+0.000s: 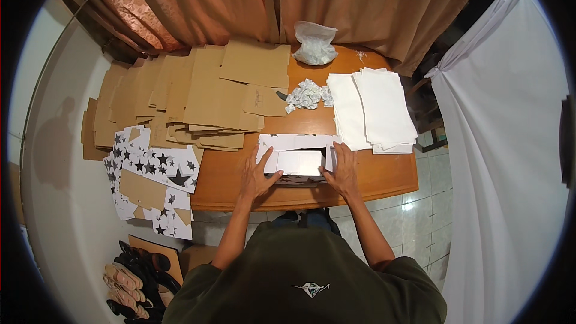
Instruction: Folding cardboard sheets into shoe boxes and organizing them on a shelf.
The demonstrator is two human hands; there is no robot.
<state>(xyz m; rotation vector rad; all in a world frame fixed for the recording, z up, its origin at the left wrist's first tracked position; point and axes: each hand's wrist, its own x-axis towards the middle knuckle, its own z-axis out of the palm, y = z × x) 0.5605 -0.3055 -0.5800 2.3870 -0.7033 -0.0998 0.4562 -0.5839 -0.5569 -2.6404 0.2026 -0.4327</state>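
Squarely before me, near the front edge of the table, sits a white rectangular box of thin card with dark stars on its front [298,162], its upper side facing me and a gap showing along its right. Left hand [258,174] at the left end: fingers half curled along the end flap, thumb spread away from them and pressed near the front edge. Right hand [342,171] mirrors it at the other end, fingers laid over the right flap, thumb at the front corner. So I have the box between both hands, each grip partly spread; how hard they press, I cannot tell.

Beneath it, a glossy orange-brown wooden table [384,177]. Beyond the box, a loose heap of small white-and-grey packets [307,95], then a clear plastic bag with pale contents [316,48]. Right of the heap, stacked white sheets [384,108]. Left, overlapping flat brown cardboard pieces [222,99]; nearer me, white card pieces printed with black stars [153,165]. Farther out: brown curtains [240,6] behind the table, white hanging cloth [498,144] at right, shoes [129,285] low at left.
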